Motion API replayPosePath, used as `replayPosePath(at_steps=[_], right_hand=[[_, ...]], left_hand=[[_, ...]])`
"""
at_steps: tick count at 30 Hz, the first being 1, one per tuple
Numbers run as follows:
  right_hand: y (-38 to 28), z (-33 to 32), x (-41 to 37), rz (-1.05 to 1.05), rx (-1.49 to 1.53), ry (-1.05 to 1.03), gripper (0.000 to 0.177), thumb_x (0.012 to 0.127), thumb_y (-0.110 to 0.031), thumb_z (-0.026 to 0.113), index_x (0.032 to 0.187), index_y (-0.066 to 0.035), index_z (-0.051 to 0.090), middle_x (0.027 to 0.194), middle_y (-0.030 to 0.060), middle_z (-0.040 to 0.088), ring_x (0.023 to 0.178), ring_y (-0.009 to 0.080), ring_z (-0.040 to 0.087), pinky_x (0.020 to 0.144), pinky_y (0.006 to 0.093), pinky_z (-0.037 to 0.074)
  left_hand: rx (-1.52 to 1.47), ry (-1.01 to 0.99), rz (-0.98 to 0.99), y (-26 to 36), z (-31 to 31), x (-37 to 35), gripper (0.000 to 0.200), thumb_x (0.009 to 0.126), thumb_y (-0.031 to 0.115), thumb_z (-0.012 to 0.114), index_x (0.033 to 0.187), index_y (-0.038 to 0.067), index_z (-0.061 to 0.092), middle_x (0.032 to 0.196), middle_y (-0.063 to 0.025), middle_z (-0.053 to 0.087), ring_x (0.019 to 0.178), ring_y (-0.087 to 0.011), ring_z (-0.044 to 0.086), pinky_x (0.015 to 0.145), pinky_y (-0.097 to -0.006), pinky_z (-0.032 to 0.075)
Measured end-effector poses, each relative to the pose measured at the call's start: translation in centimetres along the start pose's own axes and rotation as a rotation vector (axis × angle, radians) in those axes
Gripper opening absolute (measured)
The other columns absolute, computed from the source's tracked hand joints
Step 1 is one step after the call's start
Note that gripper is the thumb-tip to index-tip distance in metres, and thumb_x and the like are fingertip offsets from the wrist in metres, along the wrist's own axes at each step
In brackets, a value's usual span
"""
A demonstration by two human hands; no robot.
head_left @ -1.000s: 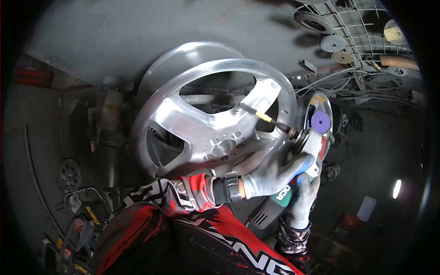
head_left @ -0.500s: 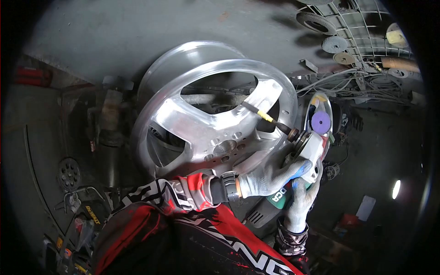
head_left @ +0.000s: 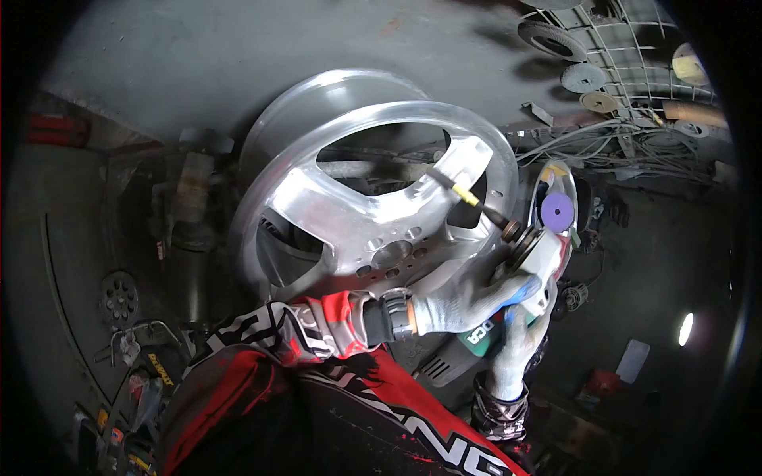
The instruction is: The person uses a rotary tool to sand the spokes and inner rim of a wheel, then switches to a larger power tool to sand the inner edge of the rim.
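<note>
A shiny metal wheel rim (head_left: 373, 208) with wide spokes and bolt holes stands tilted in the middle. My left hand (head_left: 468, 301), in a grey and blue glove, is closed on the head of a power grinder (head_left: 481, 337). Lower on the right, my right hand (head_left: 520, 341), gloved too, wraps round the green and grey body of the same tool. From its head a dark shaft with a yellow band (head_left: 466, 194) reaches up and left over a spoke. Its blurred tip is at the spoke's surface; contact cannot be made out.
Beyond the tool lies a tray (head_left: 565, 176) with a purple disc (head_left: 557, 212). A wire rack (head_left: 615, 47) holding abrasive discs is at the upper right, above tangled cables (head_left: 659, 147). Tools, including a yellow-lettered one (head_left: 160, 369), lie at the lower left.
The grinder's rear end and my right hand have shifted slightly up and left. The shaft's tip has moved a little up and right along the spoke.
</note>
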State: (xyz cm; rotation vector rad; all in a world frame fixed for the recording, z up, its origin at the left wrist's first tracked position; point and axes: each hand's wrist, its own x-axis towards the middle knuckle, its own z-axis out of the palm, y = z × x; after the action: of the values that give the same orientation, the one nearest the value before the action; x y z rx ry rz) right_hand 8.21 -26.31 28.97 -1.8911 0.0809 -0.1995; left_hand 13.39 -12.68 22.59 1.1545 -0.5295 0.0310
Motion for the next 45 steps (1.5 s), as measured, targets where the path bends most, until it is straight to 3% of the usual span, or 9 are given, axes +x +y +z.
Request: replayPosePath(at_steps=[1, 7, 10, 11, 14, 19, 38, 41, 45], right_hand=[[-1.0, 0.5, -0.4, 0.065, 0.026, -0.049, 0.087, 0.088, -0.021, 0.078, 0.156, 0.003, 0.029, 0.14, 0.0148, 0.053, 0.127, 0.0214, 0.054, 0.111, 0.0373, 0.042], [-1.2, 0.2, -0.7, 0.108, 0.002, -0.094, 0.086, 0.088, -0.02, 0.077, 0.156, 0.003, 0.029, 0.14, 0.0147, 0.053, 0.126, 0.0213, 0.055, 0.111, 0.0372, 0.043], [-0.5, 0.0, 0.7, 0.025, 0.02, -0.026, 0.081, 0.091, -0.02, 0.074, 0.156, 0.002, 0.031, 0.144, 0.0155, 0.051, 0.13, 0.0216, 0.053, 0.113, 0.0384, 0.04], [-0.9, 0.1, 1.3, 0.019, 0.025, -0.011, 0.079, 0.092, -0.02, 0.073, 0.156, 0.003, 0.031, 0.144, 0.0153, 0.05, 0.131, 0.0218, 0.051, 0.113, 0.0384, 0.04], [-1.1, 0.6, 1.6, -0.007, 0.03, 0.035, 0.079, 0.093, -0.019, 0.073, 0.155, 0.003, 0.031, 0.145, 0.0148, 0.05, 0.131, 0.0217, 0.051, 0.113, 0.0379, 0.039], [-0.7, 0.5, -0.1, -0.038, -0.042, -0.039, 0.082, 0.086, -0.01, 0.072, 0.155, 0.003, 0.03, 0.143, 0.0158, 0.051, 0.128, 0.0223, 0.052, 0.112, 0.0381, 0.04], [-0.3, 1.2, -1.1, -0.013, -0.144, -0.055, 0.082, 0.083, -0.007, 0.072, 0.154, 0.002, 0.032, 0.143, 0.0166, 0.05, 0.13, 0.0231, 0.05, 0.113, 0.0394, 0.038], [-0.8, 1.1, -0.6, 0.035, -0.12, -0.064, 0.084, 0.084, -0.01, 0.076, 0.155, 0.003, 0.032, 0.145, 0.0171, 0.048, 0.132, 0.0236, 0.049, 0.114, 0.0397, 0.038], [0.1, 1.0, 0.0, -0.049, -0.091, 0.068, 0.088, 0.085, -0.014, 0.078, 0.156, 0.004, 0.029, 0.15, 0.0182, 0.044, 0.136, 0.0254, 0.046, 0.117, 0.0404, 0.035]], left_hand=[[-0.195, 0.007, -0.172, 1.3, -0.4, -0.3, 0.047, 0.105, 0.03, 0.057, 0.139, -0.002, 0.054, 0.131, -0.025, 0.059, 0.12, -0.0333, 0.061, 0.103, -0.039, 0.047], [-0.208, 0.068, -0.127, 1.0, 0.3, -1.6, 0.042, 0.106, 0.027, 0.056, 0.144, 0.011, 0.054, 0.137, -0.0279, 0.056, 0.12, -0.0414, 0.06, 0.103, -0.0426, 0.047], [0.465, 0.06, 0.419, -2.9, 0.3, 0.2, 0.048, 0.106, 0.029, 0.057, 0.142, -0.001, 0.051, 0.133, -0.0254, 0.059, 0.121, -0.0314, 0.061, 0.105, -0.0392, 0.047], [-0.145, -0.007, 0.029, -2.0, 0.8, 1.2, 0.054, 0.105, 0.032, 0.058, 0.142, -0.007, 0.049, 0.13, -0.0212, 0.062, 0.121, -0.0236, 0.06, 0.106, -0.0369, 0.046], [-0.141, -0.004, 0.109, -2.1, 1.1, 2.1, 0.038, 0.105, 0.017, 0.054, 0.143, 0.019, 0.054, 0.134, -0.0247, 0.057, 0.113, -0.0469, 0.062, 0.093, -0.0501, 0.054], [-0.29, 0.074, -0.066, 0.8, -0.1, 0.6, 0.052, 0.103, 0.039, 0.06, 0.132, -0.004, 0.056, 0.116, -0.0206, 0.067, 0.113, -0.0312, 0.065, 0.095, -0.0392, 0.05], [-0.43, 0.137, -0.115, -0.4, 0.2, -1.5, 0.058, 0.101, 0.046, 0.06, 0.132, -0.003, 0.057, 0.111, -0.0183, 0.07, 0.101, -0.0254, 0.068, 0.09, -0.0373, 0.052], [-0.13, 0.087, -0.154, 0.2, -0.4, -0.7, 0.058, 0.102, 0.045, 0.059, 0.135, -0.002, 0.055, 0.115, -0.0163, 0.068, 0.105, -0.0232, 0.066, 0.093, -0.0365, 0.051], [-0.401, 0.055, -0.122, -0.3, -0.2, 0.6, 0.06, 0.102, 0.047, 0.059, 0.137, -0.001, 0.053, 0.117, -0.0162, 0.067, 0.107, -0.0242, 0.065, 0.095, -0.0368, 0.05]])
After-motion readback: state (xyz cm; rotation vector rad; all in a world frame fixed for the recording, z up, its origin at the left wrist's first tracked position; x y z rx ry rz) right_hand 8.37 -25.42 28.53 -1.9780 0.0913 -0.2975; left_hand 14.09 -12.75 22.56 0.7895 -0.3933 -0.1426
